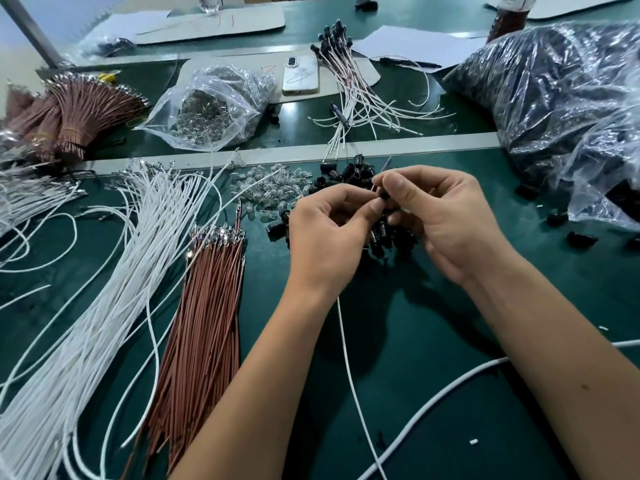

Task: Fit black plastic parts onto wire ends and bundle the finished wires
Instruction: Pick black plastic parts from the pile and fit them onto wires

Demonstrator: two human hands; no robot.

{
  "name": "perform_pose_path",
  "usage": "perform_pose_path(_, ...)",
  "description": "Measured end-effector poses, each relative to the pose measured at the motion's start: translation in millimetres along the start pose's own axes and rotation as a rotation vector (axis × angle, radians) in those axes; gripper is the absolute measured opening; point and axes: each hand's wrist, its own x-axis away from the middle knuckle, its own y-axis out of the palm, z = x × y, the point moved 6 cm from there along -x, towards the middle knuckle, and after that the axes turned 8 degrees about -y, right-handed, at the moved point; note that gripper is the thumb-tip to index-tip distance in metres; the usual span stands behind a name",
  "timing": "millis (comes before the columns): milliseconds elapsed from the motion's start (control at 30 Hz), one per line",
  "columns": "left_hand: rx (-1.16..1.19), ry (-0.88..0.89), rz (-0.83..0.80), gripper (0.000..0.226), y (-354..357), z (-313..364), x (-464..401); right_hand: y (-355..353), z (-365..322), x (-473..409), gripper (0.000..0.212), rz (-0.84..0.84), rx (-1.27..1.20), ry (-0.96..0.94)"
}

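Left hand (325, 233) pinches a white wire (349, 358); right hand (446, 216) pinches a black plastic part (383, 195), both raised above the loose-part pile (349, 174), presumably for alignment.

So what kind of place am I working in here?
Most likely a small factory assembly bench. Bulk stock shows it: long rows of white wires and brown wires, a big bag of black parts and finished wires piled on the green table.

Two bare, sleeveless forearms (554, 358)
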Motion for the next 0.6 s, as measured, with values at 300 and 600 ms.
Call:
perform_pose_path(300,0.044,-0.002,0.013,0.011,6.0,-4.0,2.1,0.7,10.9,1.6,0.025,0.132,-0.031,0.021)
perform_pose_path(600,0.086,0.034,-0.014,0.016,10.4,-1.6,5.9,-2.5,-2.6,1.6,0.018,0.113,0.068,-0.145)
